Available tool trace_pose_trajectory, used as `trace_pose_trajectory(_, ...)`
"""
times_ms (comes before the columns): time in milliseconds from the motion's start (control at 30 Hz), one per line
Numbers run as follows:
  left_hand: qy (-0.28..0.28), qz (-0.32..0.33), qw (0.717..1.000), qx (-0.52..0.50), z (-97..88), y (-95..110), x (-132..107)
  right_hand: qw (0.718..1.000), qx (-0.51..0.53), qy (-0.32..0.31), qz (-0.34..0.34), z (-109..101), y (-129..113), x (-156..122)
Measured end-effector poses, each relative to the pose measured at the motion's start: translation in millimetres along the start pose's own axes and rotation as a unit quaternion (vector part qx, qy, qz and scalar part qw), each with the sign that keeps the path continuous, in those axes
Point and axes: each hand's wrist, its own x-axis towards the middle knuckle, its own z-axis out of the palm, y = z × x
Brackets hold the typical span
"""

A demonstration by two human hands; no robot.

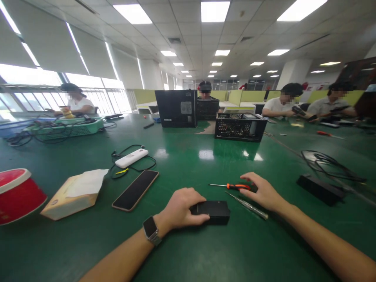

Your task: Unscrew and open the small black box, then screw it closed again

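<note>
A black rectangular box [219, 211] lies on the green table in front of me. My left hand [186, 207], with a watch on its wrist, grips the box's left end, thumb along the near side and fingers over the far side. To the right, my right hand [261, 192] has thumb and fingers apart around the handle end of an orange-and-black screwdriver [232, 186]; whether it touches the handle I cannot tell. Just nearer, a second screwdriver [249, 205] with a clear handle lies slanted, its tip towards the far left.
Left of me are a phone [136, 190], a white device [131, 158] with a cable, a tissue pack [76, 192] and a red tub [19, 197]. A black adapter [320, 188] lies right. Computer cases [241, 127] and a green basket [70, 128] stand farther back. Several people sit around.
</note>
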Motion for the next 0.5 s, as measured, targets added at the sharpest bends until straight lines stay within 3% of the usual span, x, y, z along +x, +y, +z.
trace_pose_trajectory(67,-0.001,0.005,1.000,-0.005,-1.3,0,1,0.999,-0.025,-0.031,-0.004,-12,-8,-3)
trace_pose_trajectory(200,-0.001,0.009,1.000,-0.010,-2.8,2,1,0.978,-0.084,-0.189,0.023,-27,-20,-12)
trace_pose_trajectory(500,-0.001,0.014,1.000,0.008,-0.8,-1,0,0.949,0.099,-0.298,0.021,-42,-18,-11)
